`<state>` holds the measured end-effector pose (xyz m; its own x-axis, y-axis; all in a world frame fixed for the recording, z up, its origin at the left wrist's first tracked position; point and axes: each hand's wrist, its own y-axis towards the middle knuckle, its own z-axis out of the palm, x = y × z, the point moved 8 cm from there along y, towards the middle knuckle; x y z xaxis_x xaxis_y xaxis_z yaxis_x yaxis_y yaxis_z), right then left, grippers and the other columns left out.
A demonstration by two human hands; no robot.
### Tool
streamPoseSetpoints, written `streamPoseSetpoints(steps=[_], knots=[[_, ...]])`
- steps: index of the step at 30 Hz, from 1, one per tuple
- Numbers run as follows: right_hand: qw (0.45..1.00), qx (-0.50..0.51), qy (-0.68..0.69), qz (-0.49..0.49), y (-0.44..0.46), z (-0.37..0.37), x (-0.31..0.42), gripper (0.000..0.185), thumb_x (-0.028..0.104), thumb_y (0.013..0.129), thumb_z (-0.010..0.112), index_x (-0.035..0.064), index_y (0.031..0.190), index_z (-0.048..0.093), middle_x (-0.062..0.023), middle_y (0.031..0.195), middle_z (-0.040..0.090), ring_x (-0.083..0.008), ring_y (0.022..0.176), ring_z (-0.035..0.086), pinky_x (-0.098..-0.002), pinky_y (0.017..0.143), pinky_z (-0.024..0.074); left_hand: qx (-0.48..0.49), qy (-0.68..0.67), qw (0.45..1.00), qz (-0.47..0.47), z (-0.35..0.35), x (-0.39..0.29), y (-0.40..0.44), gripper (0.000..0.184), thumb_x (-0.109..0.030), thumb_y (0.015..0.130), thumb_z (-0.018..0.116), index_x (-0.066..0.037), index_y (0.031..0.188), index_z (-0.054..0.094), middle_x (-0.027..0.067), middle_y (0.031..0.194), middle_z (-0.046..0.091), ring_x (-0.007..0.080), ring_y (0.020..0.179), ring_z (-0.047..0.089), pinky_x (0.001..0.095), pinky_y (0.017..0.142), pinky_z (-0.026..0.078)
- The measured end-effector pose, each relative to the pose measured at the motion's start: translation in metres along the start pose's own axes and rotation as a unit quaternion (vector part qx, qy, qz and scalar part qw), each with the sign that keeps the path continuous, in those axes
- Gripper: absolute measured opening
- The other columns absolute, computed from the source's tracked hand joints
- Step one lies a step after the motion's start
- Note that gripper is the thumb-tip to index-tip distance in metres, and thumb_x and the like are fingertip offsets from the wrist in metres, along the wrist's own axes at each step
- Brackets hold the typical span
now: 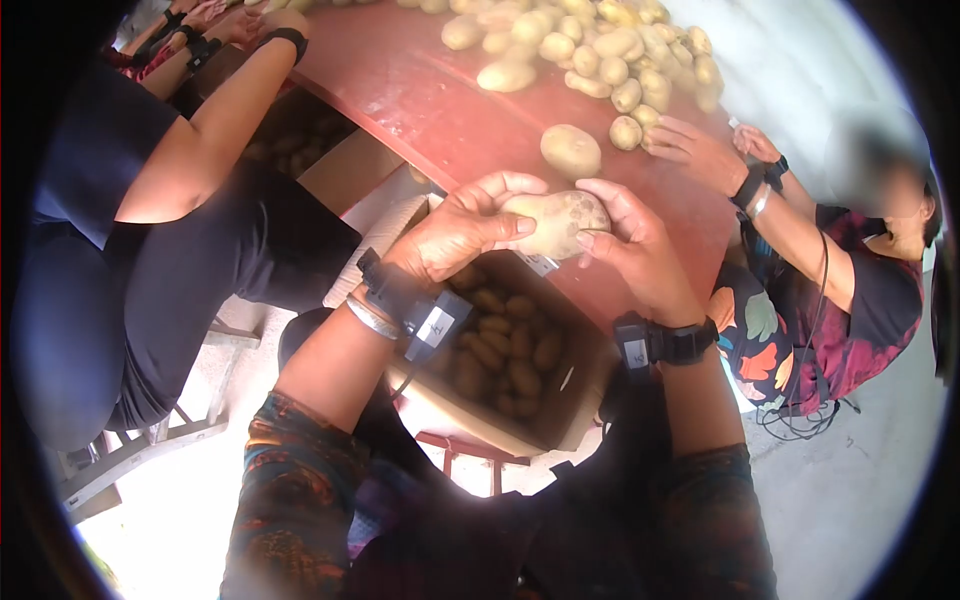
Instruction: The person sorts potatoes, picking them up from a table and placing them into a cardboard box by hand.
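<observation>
Both of my hands hold one large potato with darker spots on its right side, above the near edge of the red table. My left hand grips its left end, thumb on the near face and fingers behind. On the right end, my right hand is closed with thumb in front and fingers along the top. Just beyond, a single potato lies on the red table. Below my hands stands a cardboard box with several potatoes inside.
A heap of potatoes covers the far part of the table. At the right, a co-worker's hand reaches toward the heap. Another person's arm extends over the table's left edge, near a second box. A chair stands lower left.
</observation>
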<state>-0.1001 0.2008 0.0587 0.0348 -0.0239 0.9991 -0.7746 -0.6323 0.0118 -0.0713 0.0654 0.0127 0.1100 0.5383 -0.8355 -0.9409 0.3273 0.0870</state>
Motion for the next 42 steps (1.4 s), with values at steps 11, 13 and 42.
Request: streamPoseSetpoints(steps=[11,13,42], knots=[[0.999,0.009,-0.017,-0.049,-0.002,-0.001,0.000,0.043,0.005,0.080,0.062,-0.0022,0.120,0.049,-0.0071,0.098,0.059,-0.0101,0.074,0.055,-0.0238,0.066,0.0460,0.030,0.022,0.999,-0.011,0.001,0.003,-0.001,0.040,-0.012,0.088,0.055,-0.001,0.125,0.044,0.0103,0.113,0.057,0.0178,0.102,0.058,0.0301,0.085,0.049],[0.998,0.027,-0.047,-0.027,-0.004,0.004,0.000,0.042,0.009,0.081,0.062,-0.0022,0.119,0.049,-0.0069,0.096,0.058,-0.0109,0.072,0.054,-0.0235,0.064,0.0447,0.030,0.025,0.999,-0.015,-0.001,0.006,-0.001,0.041,-0.014,0.087,0.057,0.000,0.124,0.045,0.0106,0.113,0.057,0.0183,0.101,0.058,0.0298,0.086,0.049],[0.890,0.254,-0.375,-0.055,-0.032,0.056,-0.030,0.037,0.020,0.067,0.068,0.0047,0.099,0.059,-0.0166,0.078,0.061,-0.0329,0.074,0.060,-0.0383,0.067,0.0478,-0.046,0.094,0.992,-0.069,-0.023,0.005,-0.007,0.032,-0.023,0.090,0.054,-0.001,0.113,0.051,0.0110,0.101,0.061,0.0203,0.092,0.061,0.0303,0.079,0.049]])
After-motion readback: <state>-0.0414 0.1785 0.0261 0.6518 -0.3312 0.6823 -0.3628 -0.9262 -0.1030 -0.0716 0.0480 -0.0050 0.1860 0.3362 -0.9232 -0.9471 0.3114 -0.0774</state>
